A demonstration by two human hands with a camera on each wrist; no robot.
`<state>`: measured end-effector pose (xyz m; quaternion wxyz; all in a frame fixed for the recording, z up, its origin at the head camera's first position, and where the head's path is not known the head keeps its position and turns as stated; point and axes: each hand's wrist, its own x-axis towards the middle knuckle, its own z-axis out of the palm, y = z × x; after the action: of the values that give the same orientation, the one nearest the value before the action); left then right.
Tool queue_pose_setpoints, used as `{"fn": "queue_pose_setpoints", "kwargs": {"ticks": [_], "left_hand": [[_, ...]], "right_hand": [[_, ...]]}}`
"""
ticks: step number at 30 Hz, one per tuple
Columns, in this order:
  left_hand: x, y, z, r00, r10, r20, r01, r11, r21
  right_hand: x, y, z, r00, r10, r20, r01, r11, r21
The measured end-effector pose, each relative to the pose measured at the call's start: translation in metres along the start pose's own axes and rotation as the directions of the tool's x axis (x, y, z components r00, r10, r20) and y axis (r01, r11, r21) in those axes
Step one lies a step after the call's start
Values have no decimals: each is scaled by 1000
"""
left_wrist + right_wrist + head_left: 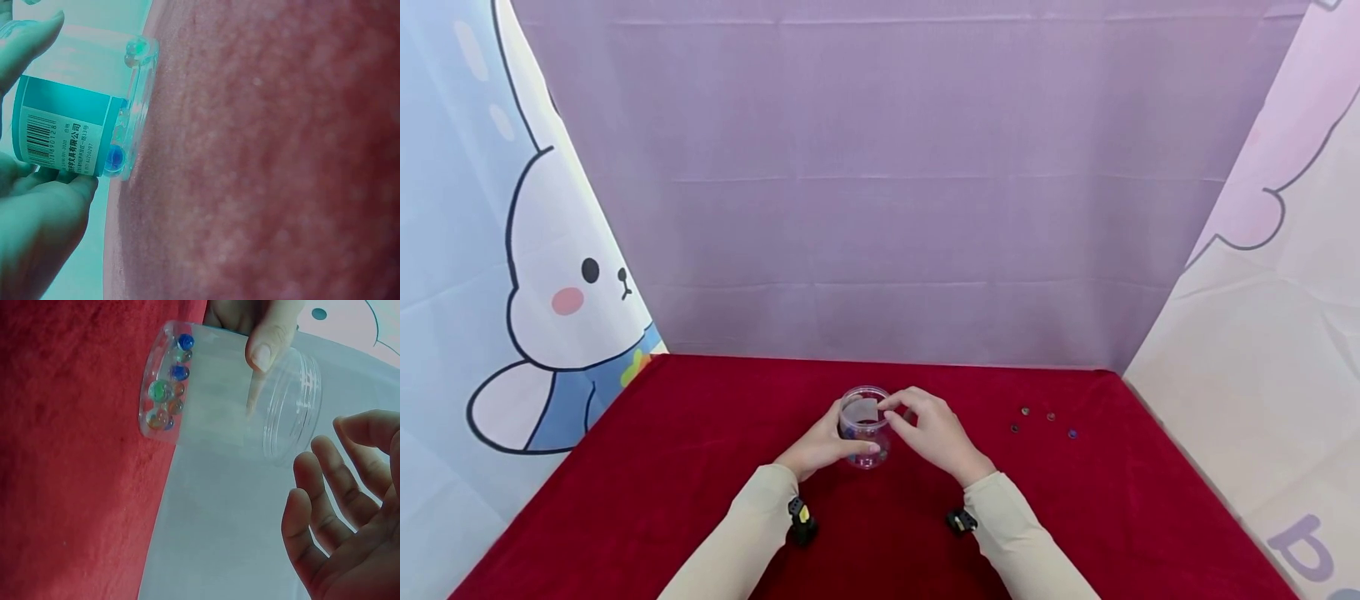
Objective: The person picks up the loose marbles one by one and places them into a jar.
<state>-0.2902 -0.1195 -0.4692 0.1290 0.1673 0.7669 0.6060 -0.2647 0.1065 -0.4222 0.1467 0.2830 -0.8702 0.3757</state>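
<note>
A clear plastic jar (867, 460) stands upright on the red cloth. My left hand (823, 446) grips it around the side, thumb across the front. Its wrapped label (69, 134) carries a barcode and print in the left wrist view. Several glass marbles (160, 391), blue, green and orange-brown, lie at the jar's bottom in the right wrist view. My right hand (934, 433) hovers at the right of the jar's open mouth, fingertips right at the rim. Its fingers (322, 481) are loosely bent, and nothing shows between them.
Several small marbles (1051, 417) lie scattered on the red cloth (647, 500) to the right of my right hand. A purple curtain (880, 183) hangs behind the table. Printed cloths stand at both sides, with a cartoon rabbit (561, 275) on the left one.
</note>
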Motion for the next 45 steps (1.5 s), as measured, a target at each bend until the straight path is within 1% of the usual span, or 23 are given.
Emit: {"fn": "queue_pose_setpoints", "kwargs": {"ticks": [6, 13, 23, 28, 33, 39, 45], "left_hand": [[1, -2, -1, 1000, -22, -9, 22, 1000, 16], [0, -2, -1, 1000, -21, -8, 22, 999, 31], [-3, 1, -1, 999, -29, -37, 31, 998, 49], [-3, 0, -2, 999, -34, -41, 36, 998, 54], [-3, -1, -2, 999, -25, -29, 26, 998, 49], [-3, -1, -2, 999, -28, -32, 30, 998, 46], [-1, -4, -3, 1000, -13, -26, 14, 999, 47]], "right_hand": [[-4, 4, -7, 1000, 18, -10, -18, 1000, -13], [-11, 15, -15, 998, 60, -15, -61, 997, -45], [-21, 28, -29, 994, 111, -23, -112, 992, -59], [-25, 36, -35, 992, 122, -32, -124, 990, -73], [-30, 45, -41, 989, 141, -46, -145, 985, -91], [-33, 54, -48, 985, 166, -49, -170, 981, -95], [-35, 66, -54, 983, 171, -68, -178, 978, -112]]}}
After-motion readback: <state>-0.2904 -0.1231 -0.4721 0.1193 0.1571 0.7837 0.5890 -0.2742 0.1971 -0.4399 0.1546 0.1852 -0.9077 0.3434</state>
